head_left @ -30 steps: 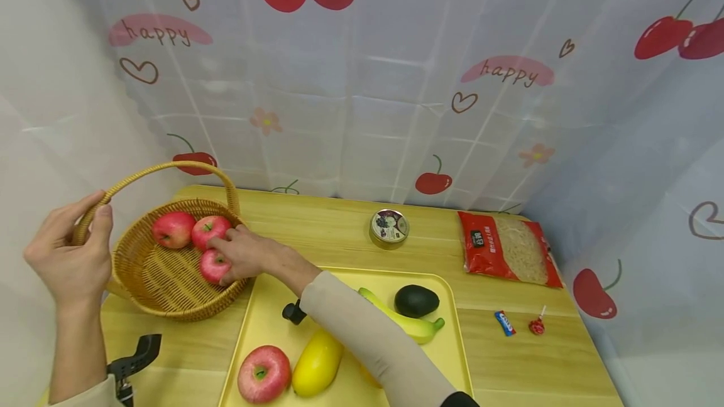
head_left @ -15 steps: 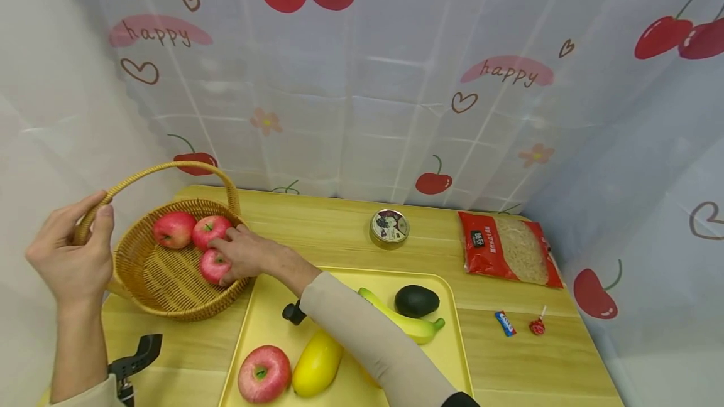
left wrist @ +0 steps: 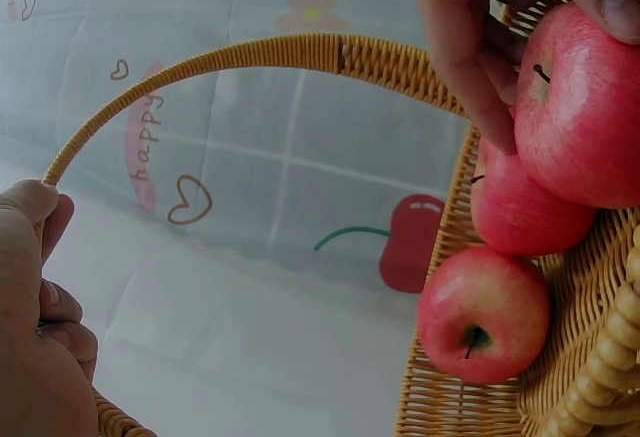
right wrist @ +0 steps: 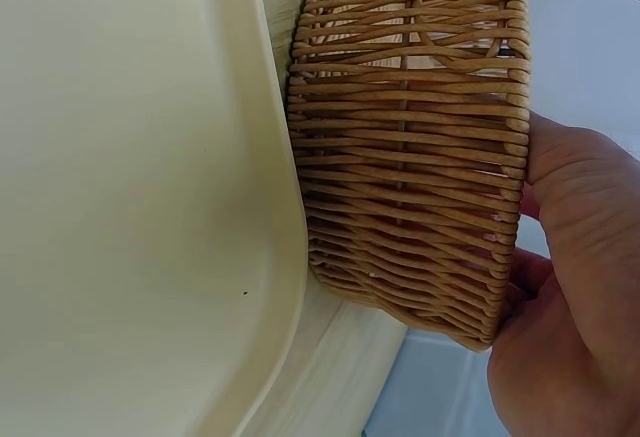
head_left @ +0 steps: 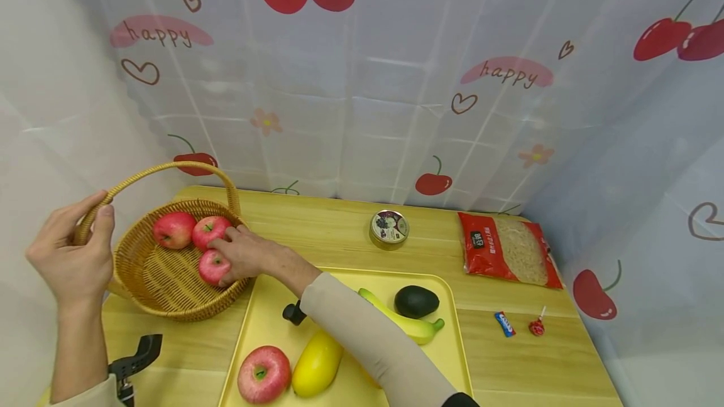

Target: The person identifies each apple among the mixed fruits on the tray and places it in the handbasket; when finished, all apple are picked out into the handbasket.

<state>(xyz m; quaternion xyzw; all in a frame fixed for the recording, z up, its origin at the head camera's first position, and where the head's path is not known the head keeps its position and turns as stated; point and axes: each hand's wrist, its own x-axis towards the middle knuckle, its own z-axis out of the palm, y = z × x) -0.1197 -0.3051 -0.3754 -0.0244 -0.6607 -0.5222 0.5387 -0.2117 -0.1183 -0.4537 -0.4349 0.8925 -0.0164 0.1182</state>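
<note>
My left hand (head_left: 76,250) grips the arched handle (head_left: 164,167) of a round wicker basket (head_left: 170,281) at the left of the table. Inside the basket lie three red apples. My right hand (head_left: 243,256) reaches over the right rim and holds the nearest apple (head_left: 213,267), its thumb on one side and fingers on the other, as the left wrist view shows. A second apple (left wrist: 525,207) lies against it, close to my fingers. The third apple (left wrist: 484,315) sits further left along the back wall. Woven basket wall hides most of the fingers in the right wrist view.
A yellow tray (head_left: 351,274) beside the basket bears an apple (head_left: 264,374), a mango-like yellow fruit (head_left: 318,364), a banana (head_left: 415,330) and an avocado (head_left: 416,301). Behind stand a round tin (head_left: 389,228) and a red bag (head_left: 509,249). A small wrapped candy (head_left: 505,323) and lollipop (head_left: 537,325) lie right.
</note>
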